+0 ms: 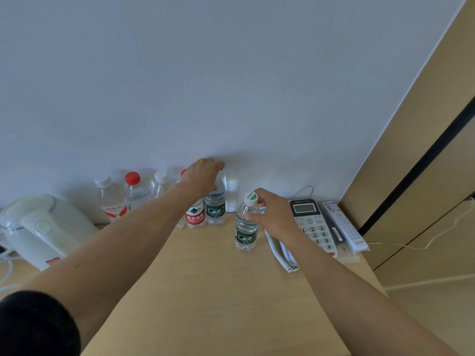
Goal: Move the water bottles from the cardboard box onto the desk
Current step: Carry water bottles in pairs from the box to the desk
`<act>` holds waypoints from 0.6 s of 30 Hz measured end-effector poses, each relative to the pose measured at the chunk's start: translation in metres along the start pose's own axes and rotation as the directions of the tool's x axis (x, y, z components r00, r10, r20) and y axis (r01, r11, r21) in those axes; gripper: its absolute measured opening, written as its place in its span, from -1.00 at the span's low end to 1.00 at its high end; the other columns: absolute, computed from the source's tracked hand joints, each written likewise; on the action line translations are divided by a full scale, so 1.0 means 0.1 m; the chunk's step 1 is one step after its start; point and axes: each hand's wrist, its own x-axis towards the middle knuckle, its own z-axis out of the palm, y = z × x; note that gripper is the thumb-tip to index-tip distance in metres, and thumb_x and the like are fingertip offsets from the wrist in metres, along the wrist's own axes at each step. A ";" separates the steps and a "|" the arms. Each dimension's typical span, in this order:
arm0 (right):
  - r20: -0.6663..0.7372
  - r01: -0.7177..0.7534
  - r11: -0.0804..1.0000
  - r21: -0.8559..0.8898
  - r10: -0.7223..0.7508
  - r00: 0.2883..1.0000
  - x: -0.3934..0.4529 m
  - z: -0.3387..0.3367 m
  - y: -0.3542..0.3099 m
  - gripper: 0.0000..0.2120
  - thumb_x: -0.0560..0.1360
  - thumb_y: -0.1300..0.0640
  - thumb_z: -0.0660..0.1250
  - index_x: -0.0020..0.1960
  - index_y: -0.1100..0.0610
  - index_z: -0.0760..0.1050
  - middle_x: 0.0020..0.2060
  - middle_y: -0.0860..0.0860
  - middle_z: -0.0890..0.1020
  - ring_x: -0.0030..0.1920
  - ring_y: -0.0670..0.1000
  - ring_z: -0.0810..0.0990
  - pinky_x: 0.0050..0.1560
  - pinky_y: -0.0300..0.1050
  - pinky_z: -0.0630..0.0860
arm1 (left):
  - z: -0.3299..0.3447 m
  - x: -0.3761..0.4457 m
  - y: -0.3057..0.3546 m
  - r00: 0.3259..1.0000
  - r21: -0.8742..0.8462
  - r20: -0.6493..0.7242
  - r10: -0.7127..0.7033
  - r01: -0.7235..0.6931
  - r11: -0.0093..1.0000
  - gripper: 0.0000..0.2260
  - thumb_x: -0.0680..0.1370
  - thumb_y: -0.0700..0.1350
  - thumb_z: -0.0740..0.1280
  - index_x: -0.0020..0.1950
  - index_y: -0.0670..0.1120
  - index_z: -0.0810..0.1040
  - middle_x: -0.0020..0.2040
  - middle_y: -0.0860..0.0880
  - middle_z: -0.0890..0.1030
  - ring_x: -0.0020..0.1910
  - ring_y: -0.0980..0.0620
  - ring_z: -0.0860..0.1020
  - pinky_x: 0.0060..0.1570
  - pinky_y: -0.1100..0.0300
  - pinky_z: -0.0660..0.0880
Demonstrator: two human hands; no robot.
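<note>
Green-label bottle (246,227): being held upright on the bench (218,291), apart from the row, just beside the telephone (314,227).
Right hand (276,217): fingers (250,217) being curled round the bottle's neck under the cap.
Second green-label bottle (216,206): being set at the row's right end, touching the red-label bottle (195,217).
Left hand (203,179): being closed over its top; the fingers are hidden.
Row: more bottles (113,199) are standing along the wall.
Cardboard box: out of view.
Advice: each bottle should be kept vertical, seated flat, then released gently; the handset cord (282,255) should be avoided.
Surroundings: kettle (38,227) at left, remote (341,224) at right.
</note>
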 end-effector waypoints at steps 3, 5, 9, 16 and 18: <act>-0.006 -0.010 1.000 0.008 0.010 1.000 0.02 0.01 0.02 -0.62 0.34 0.17 0.59 0.11 0.10 0.57 -0.03 -0.02 0.68 0.02 -0.06 0.60 0.08 -0.16 0.52 | -0.05 -0.09 0.04 0.994 0.030 -0.107 0.009 -0.006 1.000 -0.49 0.50 -0.02 0.49 0.40 -0.07 0.43 0.20 -0.10 0.55 0.20 -0.11 0.48 0.16 0.05 0.45; -0.004 -0.023 1.000 0.017 0.023 1.000 0.06 0.01 0.02 -0.62 0.33 0.18 0.59 0.10 0.09 0.58 -0.03 -0.03 0.67 0.02 -0.06 0.60 0.05 -0.20 0.50 | -0.08 -0.19 0.06 0.970 0.057 -0.240 0.029 -0.016 0.998 -0.48 0.50 0.11 0.45 0.40 -0.04 0.45 0.22 -0.07 0.55 0.25 -0.12 0.46 0.26 0.03 0.35; 0.000 -0.023 0.999 0.024 0.023 1.000 0.15 0.03 0.03 -0.62 0.33 0.18 0.60 0.09 0.07 0.58 -0.04 -0.06 0.67 0.00 -0.10 0.60 -0.05 -0.34 0.43 | -0.12 -0.48 0.05 0.888 -0.074 -0.459 0.002 -0.040 0.996 -0.53 0.52 0.12 0.45 0.34 -0.10 0.55 0.23 -0.12 0.57 0.28 -0.18 0.48 0.31 -0.07 0.32; -0.023 -0.026 1.000 0.006 0.026 0.999 0.47 0.07 -0.03 -0.67 0.33 0.22 0.58 0.05 0.14 0.58 -0.05 0.05 0.67 0.01 0.05 0.62 0.04 -0.08 0.52 | 0.01 -0.93 -0.06 0.858 -0.183 -0.501 -0.113 0.023 0.983 -0.67 0.53 0.02 0.45 0.21 -0.14 0.61 0.14 -0.12 0.60 0.20 -0.19 0.52 0.23 -0.08 0.39; -0.026 -0.025 1.000 -0.004 0.025 0.999 0.58 0.08 -0.05 -0.65 0.32 0.23 0.59 0.06 0.18 0.58 -0.04 0.10 0.67 0.01 0.10 0.61 0.07 -0.02 0.52 | 0.05 -1.03 -0.09 0.875 -0.190 -0.470 -0.117 0.029 0.981 -0.66 0.52 0.00 0.46 0.21 -0.14 0.60 0.15 -0.12 0.60 0.21 -0.19 0.52 0.24 -0.07 0.39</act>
